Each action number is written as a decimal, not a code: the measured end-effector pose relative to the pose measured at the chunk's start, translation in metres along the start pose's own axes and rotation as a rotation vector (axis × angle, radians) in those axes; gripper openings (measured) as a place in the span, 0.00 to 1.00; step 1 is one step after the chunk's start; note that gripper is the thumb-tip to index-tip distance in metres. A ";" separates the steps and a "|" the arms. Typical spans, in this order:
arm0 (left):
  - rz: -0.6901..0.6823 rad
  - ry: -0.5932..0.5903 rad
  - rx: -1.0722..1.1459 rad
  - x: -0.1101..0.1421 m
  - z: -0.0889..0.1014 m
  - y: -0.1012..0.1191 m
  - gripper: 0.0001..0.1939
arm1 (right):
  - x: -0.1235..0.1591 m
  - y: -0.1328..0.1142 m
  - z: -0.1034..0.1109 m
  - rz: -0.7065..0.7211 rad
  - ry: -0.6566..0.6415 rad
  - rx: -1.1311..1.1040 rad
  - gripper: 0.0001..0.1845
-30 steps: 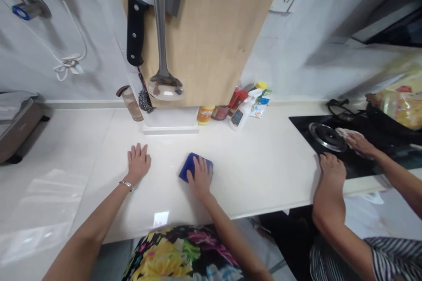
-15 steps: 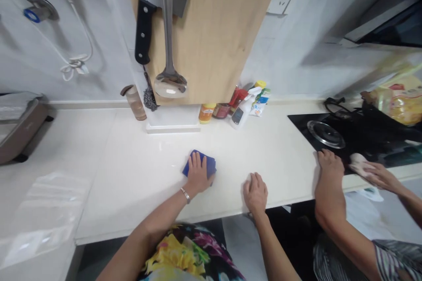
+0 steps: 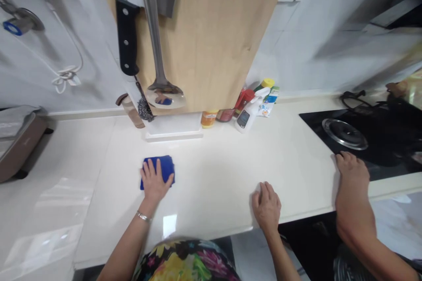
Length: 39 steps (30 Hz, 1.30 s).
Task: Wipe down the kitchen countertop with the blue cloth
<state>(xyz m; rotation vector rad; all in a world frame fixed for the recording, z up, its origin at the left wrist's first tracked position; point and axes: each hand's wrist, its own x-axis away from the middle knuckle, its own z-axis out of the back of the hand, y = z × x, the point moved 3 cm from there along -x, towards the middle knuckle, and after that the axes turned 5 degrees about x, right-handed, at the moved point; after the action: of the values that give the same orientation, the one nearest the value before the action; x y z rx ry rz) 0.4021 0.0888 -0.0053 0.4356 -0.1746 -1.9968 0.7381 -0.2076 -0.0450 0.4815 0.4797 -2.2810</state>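
resting flat on the blue cloth [image 3: 168, 166], with the left grip [image 3: 155, 184] spread wide over it. on the counter [image 3: 214, 175], in front of the white block [image 3: 174, 125]. likely soft, light and bendy, not easy to break, maybe slippery on the shiny counter. best to push down on the middle, or pinch a free corner. cannot tell about anything under the right grip [image 3: 267, 206], bent loosely on the counter. cannot see the blue cloth's underside, nor the full orange jar [image 3: 209, 119] behind the wooden panel [image 3: 211, 35].
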 end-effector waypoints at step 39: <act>-0.558 -0.285 0.112 -0.081 -0.033 0.062 0.42 | -0.007 0.006 0.012 -0.093 -0.020 -0.105 0.23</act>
<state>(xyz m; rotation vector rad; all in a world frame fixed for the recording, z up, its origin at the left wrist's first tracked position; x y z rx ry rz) 0.4984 0.1351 0.0012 0.2844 -0.3761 -2.6065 0.7447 -0.2124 -0.0327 0.3909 0.6200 -2.3332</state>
